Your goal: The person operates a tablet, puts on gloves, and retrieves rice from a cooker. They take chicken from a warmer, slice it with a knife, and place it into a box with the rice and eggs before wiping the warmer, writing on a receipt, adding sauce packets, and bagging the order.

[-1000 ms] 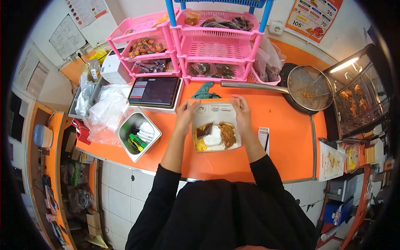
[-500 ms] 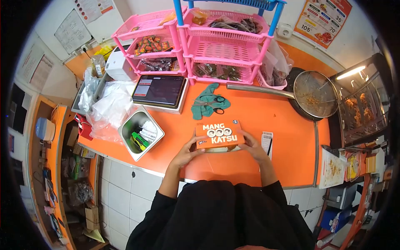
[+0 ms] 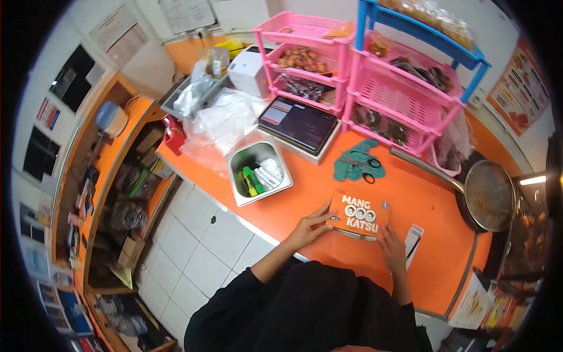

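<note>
An orange cardboard food box [image 3: 359,215] printed "MANG KATSU" lies on the orange counter in front of me. At its left edge, my left hand [image 3: 309,227] grips with the fingers on the side and corner. My right hand [image 3: 393,249] holds the opposite side, fingers against the right edge. The lid is down over the front, with a thin pale strip showing beneath it. Beyond the box, black-handled scissors [image 3: 369,178] rest on a green cloth [image 3: 352,158]. A narrow white packet with a black stripe [image 3: 413,240] lies right of the box.
A metal container [image 3: 236,186] holding markers stands to the left, near plastic bags [image 3: 220,126]. Behind are a tablet [image 3: 299,124] and pink racks [image 3: 404,97] with packets. A pan topped by a strainer [image 3: 489,195] is at right, its handle reaching over the counter.
My view has swung left, so the counter appears shifted right and tilted. The box's front gap, where food showed, now looks narrower. Both hands remain at its sides.
</note>
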